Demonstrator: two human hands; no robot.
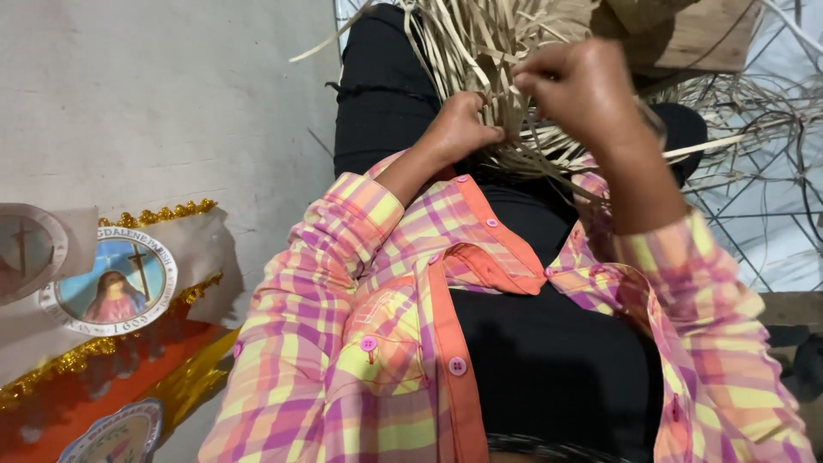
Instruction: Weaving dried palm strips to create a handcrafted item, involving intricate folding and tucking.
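A bundle of pale dried straw strips lies across my lap, over black trousers. My left hand is closed on several strips at the near edge of the bundle. My right hand is raised a little higher, its fingers pinching thin strips near the middle of the bundle. Both arms wear sleeves of a pink, orange and yellow plaid shirt worn open over a black top.
A grey concrete floor spreads to the left. Cloth banners with round picture emblems, gold fringe and an orange band lie at the lower left. More loose straw spreads at the right, beside a wooden board.
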